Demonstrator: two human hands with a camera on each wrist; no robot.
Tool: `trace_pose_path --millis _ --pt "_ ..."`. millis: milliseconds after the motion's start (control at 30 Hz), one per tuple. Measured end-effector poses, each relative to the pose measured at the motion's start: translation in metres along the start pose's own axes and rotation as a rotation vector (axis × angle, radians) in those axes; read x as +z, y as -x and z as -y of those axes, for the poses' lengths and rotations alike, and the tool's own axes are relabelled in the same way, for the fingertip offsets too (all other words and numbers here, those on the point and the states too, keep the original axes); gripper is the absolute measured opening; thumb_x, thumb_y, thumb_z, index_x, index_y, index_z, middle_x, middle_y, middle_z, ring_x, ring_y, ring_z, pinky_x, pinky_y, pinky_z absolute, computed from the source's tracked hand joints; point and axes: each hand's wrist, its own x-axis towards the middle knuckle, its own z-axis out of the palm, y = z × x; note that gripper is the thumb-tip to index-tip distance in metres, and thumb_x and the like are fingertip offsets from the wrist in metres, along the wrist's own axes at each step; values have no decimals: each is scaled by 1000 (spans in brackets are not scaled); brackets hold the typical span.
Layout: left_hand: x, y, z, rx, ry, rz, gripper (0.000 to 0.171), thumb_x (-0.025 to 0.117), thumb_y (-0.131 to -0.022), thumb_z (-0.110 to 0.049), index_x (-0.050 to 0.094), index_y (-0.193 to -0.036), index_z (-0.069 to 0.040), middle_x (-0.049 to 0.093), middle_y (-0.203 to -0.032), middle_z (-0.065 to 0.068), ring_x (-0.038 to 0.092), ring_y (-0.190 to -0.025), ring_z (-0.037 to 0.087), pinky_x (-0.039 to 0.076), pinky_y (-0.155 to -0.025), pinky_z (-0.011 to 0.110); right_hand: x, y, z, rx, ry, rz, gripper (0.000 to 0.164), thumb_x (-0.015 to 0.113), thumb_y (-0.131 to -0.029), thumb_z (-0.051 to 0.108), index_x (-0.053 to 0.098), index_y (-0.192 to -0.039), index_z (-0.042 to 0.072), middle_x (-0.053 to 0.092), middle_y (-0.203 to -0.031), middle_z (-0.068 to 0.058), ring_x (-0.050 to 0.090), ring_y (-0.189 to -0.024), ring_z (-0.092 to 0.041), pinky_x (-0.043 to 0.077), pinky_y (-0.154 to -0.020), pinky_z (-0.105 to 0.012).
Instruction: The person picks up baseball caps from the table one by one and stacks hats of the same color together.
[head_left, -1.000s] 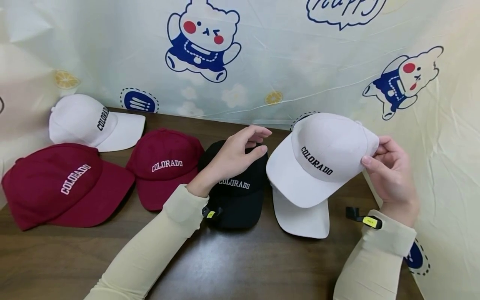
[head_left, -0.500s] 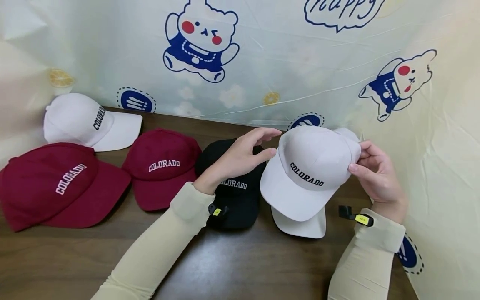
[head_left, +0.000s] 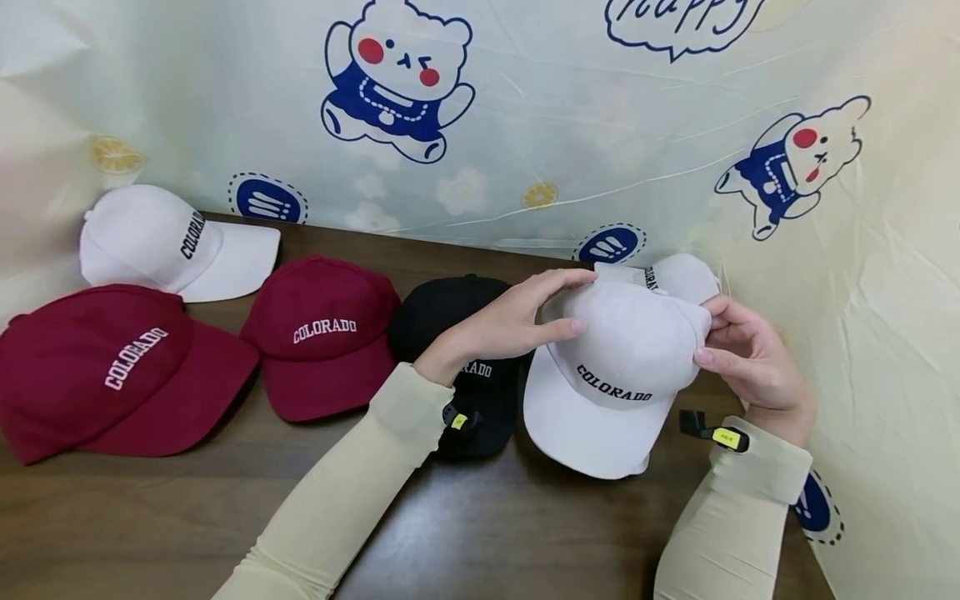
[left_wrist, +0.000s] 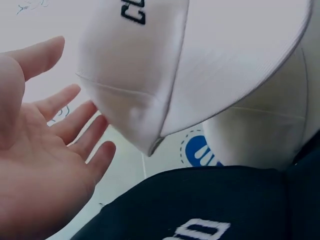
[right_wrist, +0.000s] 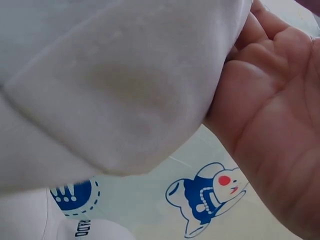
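A right hand (right_wrist: 275, 105) holds a white cap (right_wrist: 135, 90) at its edge, fingertips hidden, before a pale sheet (right_wrist: 150, 205) printed with a bear (right_wrist: 207, 197); a second cap (right_wrist: 105, 231) with dark lettering shows below.

You see a brown table (head_left: 480, 525). Behind this table you have a pale cloth (head_left: 570, 117), where a large bear print (head_left: 401, 87) is above the table's far edge.

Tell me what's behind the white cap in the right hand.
Another white cap: crown, some lettering and part of a brim show. The held cap covers its lower part.
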Motion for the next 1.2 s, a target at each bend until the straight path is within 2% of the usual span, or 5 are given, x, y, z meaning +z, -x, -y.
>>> trace_pose_path --millis 167,300,467,667,1200 --pt "4 -1 3 -32 -20 29 62 67 -106 -24 43 -162 -9 50 -148 11 45 -134 18 41 -113 34 -6 5 -2 61 44 17 50 35 -85 -35 57 -124 -11 74 -112 -15 73 -95 -22 61 -83 -30" --pt "5 1 3 -67 -29 65 52 66 -107 -26 54 -155 -11 51 -135 8 46 -121 18 44 -99 31 -13 8 -2 135 90 52 50 37 -87 -34 58 -125 -9 75 -112 -14 73 -95 -22 62 -83 -31" --pt "7 2 3 -101 75 119 37 68 -106 -22 60 -140 -8 62 -131 6 55 -116 16 48 -99 27 -16 11 1 252 155 75 48 43 -92 -28 62 -127 -1 76 -113 -8 72 -98 -18 62 -83 -31" --pt "12 2 6 -138 202 162 35 67 -106 -16 56 -137 -4 67 -130 10 60 -116 18 51 -99 28 -17 12 3 387 224 45 47 48 -95 -23 65 -126 9 76 -113 -1 73 -97 -14 62 -83 -31" --pt "31 -4 10 -282 344 75 33 63 -109 -16 55 -139 -7 60 -140 9 58 -121 21 51 -100 34 -23 16 -1 465 390 -56 37 54 -101 -13 65 -132 3 73 -118 -2 68 -103 -16 58 -89 -27"
